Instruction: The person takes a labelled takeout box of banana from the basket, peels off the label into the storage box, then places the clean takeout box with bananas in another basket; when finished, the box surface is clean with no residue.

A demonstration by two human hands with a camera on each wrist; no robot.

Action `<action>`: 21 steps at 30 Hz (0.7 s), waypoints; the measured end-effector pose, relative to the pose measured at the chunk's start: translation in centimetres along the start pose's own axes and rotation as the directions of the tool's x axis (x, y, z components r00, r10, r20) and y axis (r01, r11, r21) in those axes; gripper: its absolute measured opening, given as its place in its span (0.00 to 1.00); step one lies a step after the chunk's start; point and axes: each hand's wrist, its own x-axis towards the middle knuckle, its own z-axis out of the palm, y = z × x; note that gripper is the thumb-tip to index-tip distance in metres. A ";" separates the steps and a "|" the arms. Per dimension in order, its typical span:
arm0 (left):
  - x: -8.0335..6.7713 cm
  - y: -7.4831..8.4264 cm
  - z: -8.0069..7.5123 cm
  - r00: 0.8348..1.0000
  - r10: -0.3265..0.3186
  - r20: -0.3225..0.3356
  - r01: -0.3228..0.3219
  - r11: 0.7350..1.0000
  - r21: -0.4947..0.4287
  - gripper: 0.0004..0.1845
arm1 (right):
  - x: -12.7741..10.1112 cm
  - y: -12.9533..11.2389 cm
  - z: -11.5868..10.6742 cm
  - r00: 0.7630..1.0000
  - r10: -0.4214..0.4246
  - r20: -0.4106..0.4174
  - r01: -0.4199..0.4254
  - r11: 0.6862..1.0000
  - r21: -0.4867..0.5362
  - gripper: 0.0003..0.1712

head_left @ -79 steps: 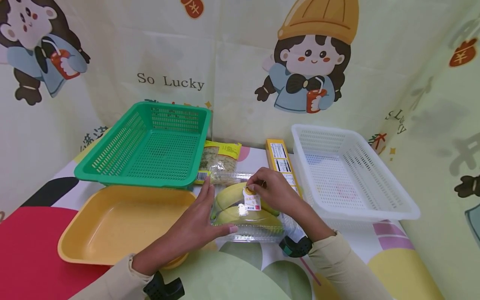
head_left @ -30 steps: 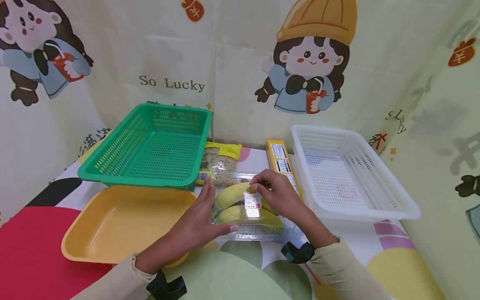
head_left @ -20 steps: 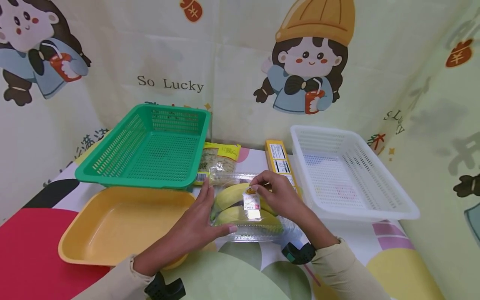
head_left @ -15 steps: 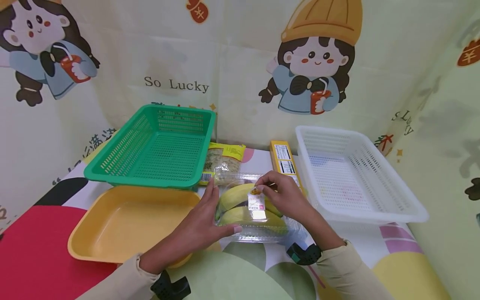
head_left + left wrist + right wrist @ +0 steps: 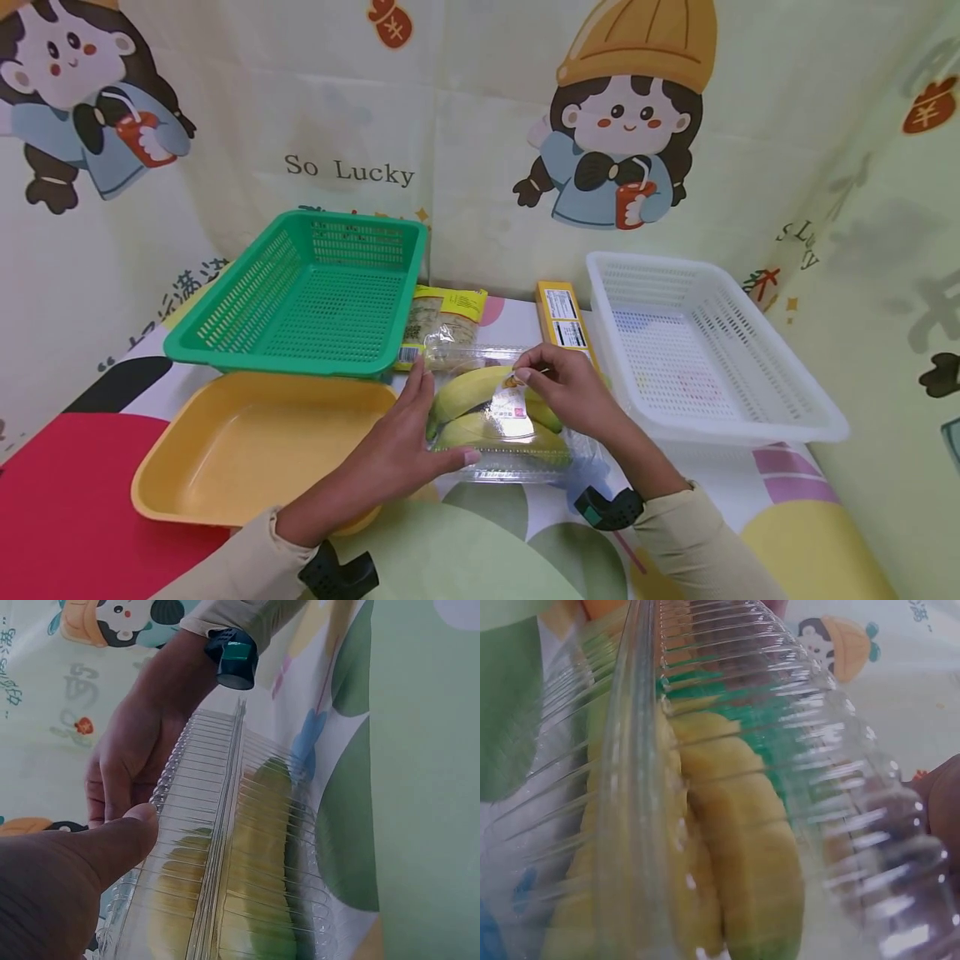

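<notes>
Bananas (image 5: 468, 392) lie in a clear clamshell box (image 5: 517, 467) on the table, between yellow tray (image 5: 187, 475) and white basket (image 5: 750, 417). My left hand (image 5: 405, 442) braces its side, fingers straight, so it cannot slide; my right hand (image 5: 573, 392) pinches the label (image 5: 512, 406) on the lid.

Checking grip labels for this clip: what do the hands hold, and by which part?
The left hand steadies the clear banana box at its left end, thumb on the front edge. The right hand pinches the sticker on the lid, at its top.

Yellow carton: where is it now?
Head view: the yellow carton lies at the table's far side, against the white basket, just beyond the right hand.
</notes>
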 end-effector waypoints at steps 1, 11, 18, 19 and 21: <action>0.0 0.0 0.0 1.000 0.000 0.000 0.000 1.000 0.001 0.64 | 0.0 0.1 0.0 1.000 0.004 0.001 -0.004 1.000 0.008 0.02; 0.0 0.0 0.0 1.000 0.007 -0.001 -0.007 1.000 0.002 0.64 | -0.1 0.5 -0.2 1.000 0.024 0.004 -0.025 0.998 0.058 0.03; 0.0 -0.1 0.1 1.000 0.006 -0.001 -0.006 1.000 0.004 0.64 | -0.3 0.6 -0.2 1.000 0.020 0.003 -0.021 0.996 0.086 0.02; 0.0 -0.1 0.1 1.000 0.007 -0.001 -0.007 1.000 0.004 0.64 | -0.4 0.7 -0.2 1.000 0.016 0.002 -0.016 0.996 0.093 0.03; 0.0 -0.1 0.0 1.000 0.008 0.001 -0.008 1.000 0.005 0.64 | -0.4 0.7 -0.1 1.000 0.014 -0.001 -0.014 0.995 0.103 0.03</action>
